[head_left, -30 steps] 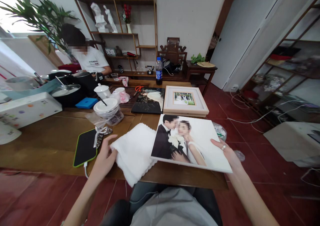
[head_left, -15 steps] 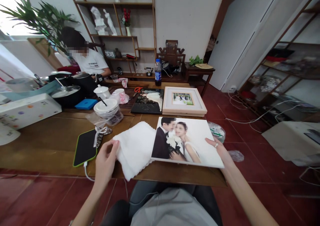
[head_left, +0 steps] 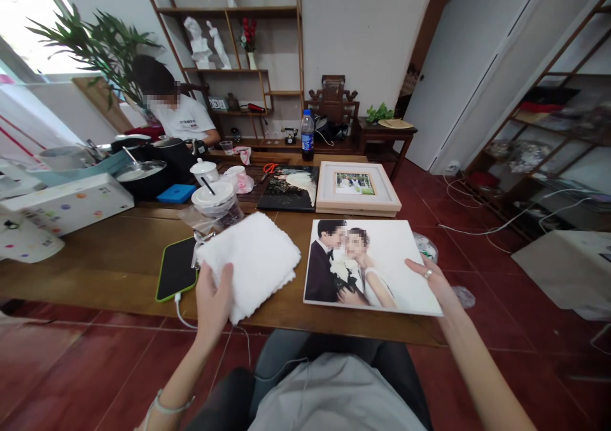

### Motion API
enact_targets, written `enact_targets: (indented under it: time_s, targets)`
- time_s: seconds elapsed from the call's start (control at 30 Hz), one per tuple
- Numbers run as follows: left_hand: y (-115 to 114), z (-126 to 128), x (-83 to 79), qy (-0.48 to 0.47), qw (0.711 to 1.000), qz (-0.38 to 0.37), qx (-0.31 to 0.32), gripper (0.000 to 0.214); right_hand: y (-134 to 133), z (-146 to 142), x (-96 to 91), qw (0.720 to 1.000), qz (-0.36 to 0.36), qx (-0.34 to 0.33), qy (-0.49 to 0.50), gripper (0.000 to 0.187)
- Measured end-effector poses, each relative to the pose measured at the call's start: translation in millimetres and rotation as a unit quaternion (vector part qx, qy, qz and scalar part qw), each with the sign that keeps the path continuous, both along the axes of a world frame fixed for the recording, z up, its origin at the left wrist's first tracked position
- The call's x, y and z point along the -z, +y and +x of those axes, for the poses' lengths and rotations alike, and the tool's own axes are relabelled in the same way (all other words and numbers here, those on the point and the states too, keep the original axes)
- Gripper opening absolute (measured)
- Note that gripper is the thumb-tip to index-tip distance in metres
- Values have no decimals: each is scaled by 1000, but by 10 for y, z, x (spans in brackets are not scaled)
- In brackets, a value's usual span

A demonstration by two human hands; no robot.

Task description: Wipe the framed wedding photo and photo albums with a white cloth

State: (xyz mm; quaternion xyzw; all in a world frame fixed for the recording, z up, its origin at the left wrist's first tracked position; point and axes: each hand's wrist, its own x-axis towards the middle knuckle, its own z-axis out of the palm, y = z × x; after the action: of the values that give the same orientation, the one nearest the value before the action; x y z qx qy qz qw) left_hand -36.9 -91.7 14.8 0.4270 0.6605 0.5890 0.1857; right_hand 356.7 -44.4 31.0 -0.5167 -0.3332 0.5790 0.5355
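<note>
Between thumb and fingers, my left hand (head_left: 216, 297) grips the near left corner of a folded white cloth (head_left: 255, 262). My right hand (head_left: 432, 281) holds a wedding photo panel (head_left: 367, 265) by its right edge, thumb on top and the other fingers hidden beneath. The panel shows a couple in a dark suit and a white dress. A gap of bare wood separates cloth and panel. Left of the cloth lies a phone (head_left: 176, 268) with a green edge and a white cable plugged in.
Behind the panel lie a framed photo (head_left: 358, 189) and a dark photo panel (head_left: 289, 188). A lidded plastic cup (head_left: 214, 202) with a straw stands behind the cloth. Farther back are a bottle (head_left: 307, 137) and, at left, a seated person (head_left: 179, 116). The wooden table (head_left: 119, 253) ends close to my lap.
My left hand has raised the cloth and drawn it away from the photo panel, so a gap now shows between them. The view has shifted slightly; my right hand keeps its hold.
</note>
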Motion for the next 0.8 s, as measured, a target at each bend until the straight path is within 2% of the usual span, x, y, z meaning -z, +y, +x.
enact_targets:
  time_s: [0.1, 0.17, 0.23, 0.37, 0.43, 0.53, 0.8]
  targets:
    - [-69, 16, -20, 129, 982, 51, -126, 30, 13, -28, 34, 1000, 10, -8, 0, 52]
    - [-86, 25, 15, 218, 959, 62, -168, 19, 27, -30, 62, 1000, 9, -6, -1, 53]
    - [-72, 55, 89, 290, 947, 72, -121, 11, 43, -23, 93, 1000, 7, -11, -13, 54]
    - [2, 195, 244, 379, 918, 99, 55, 11, 76, -15, 149, 998, 11, -37, -44, 58]
    - [35, 271, 283, 405, 902, 114, 99, 13, 82, -22, 162, 997, 13, -39, -59, 60]
    - [60, 331, 306, 427, 884, 132, 133, 18, 74, -42, 154, 995, 19, -40, -93, 61]
    - [68, 306, 306, 437, 871, 137, 177, 38, 82, -158, 96, 968, 54, -59, -237, 52]
